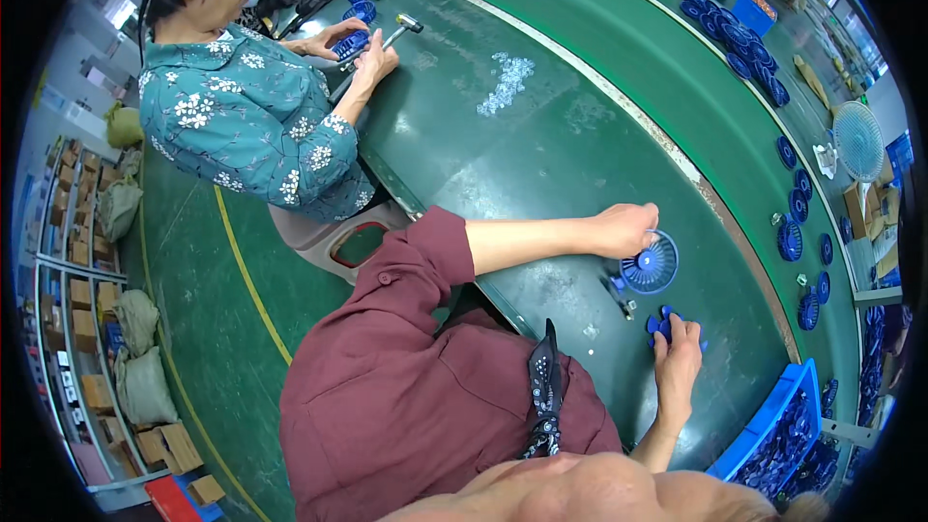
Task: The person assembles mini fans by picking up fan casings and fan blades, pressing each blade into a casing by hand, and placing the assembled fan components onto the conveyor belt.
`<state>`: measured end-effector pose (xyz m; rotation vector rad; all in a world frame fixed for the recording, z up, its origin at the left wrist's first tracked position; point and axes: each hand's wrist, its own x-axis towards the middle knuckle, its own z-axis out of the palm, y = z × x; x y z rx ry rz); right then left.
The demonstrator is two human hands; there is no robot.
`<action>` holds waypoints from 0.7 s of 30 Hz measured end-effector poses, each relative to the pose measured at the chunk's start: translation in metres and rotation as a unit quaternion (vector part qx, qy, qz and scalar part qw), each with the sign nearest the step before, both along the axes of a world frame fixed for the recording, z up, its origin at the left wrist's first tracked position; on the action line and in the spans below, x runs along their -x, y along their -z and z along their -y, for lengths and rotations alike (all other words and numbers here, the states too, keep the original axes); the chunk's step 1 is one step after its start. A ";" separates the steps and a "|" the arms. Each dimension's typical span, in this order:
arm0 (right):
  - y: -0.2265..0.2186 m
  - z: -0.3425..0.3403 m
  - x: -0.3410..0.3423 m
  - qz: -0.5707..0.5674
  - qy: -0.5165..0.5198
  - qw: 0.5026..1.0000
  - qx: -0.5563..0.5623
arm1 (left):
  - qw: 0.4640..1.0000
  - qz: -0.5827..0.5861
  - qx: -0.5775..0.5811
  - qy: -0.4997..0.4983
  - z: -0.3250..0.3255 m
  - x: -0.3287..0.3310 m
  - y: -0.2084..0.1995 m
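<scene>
My left hand (628, 230), at the end of a bare forearm under a rolled maroon sleeve, is closed on the edge of a round blue slotted fan guard (650, 265). Close by the guard's near-left side is a small dark piece with a metal end (626, 305), partly hidden and blurred. Nearer to me, my right hand (680, 358) pinches a blue fan blade (663, 323) with several rounded lobes, low over the green tabletop (541, 300).
Left, a co-worker in a flowered teal shirt (242, 116) holds a hammer (404, 27) and a blue guard. Clear small pieces (507, 83) lie scattered on the table. Blue guards (790, 240) line the green conveyor belt (715, 126). A blue bin (807, 389) of blue parts stands right.
</scene>
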<state>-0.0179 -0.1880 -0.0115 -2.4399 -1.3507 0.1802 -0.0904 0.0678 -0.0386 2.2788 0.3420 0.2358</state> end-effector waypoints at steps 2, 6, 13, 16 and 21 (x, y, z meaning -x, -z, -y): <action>-0.001 0.002 0.002 0.018 0.055 0.998 0.014 | 0.986 0.097 0.133 -0.024 0.001 0.000 0.001; 0.053 0.021 -0.052 -0.109 0.188 0.954 -0.207 | 0.830 0.022 0.556 -0.050 -0.005 0.002 0.021; 0.009 -0.040 -0.017 -0.244 0.162 0.910 -0.293 | 0.772 0.012 0.633 -0.052 -0.020 0.022 0.002; -0.018 -0.083 0.010 -0.091 0.018 0.970 -0.223 | 0.768 0.011 0.639 -0.041 -0.015 0.020 -0.005; -0.009 -0.117 0.009 0.038 -0.038 0.986 -0.157 | 0.797 0.052 0.601 -0.006 -0.004 0.020 -0.003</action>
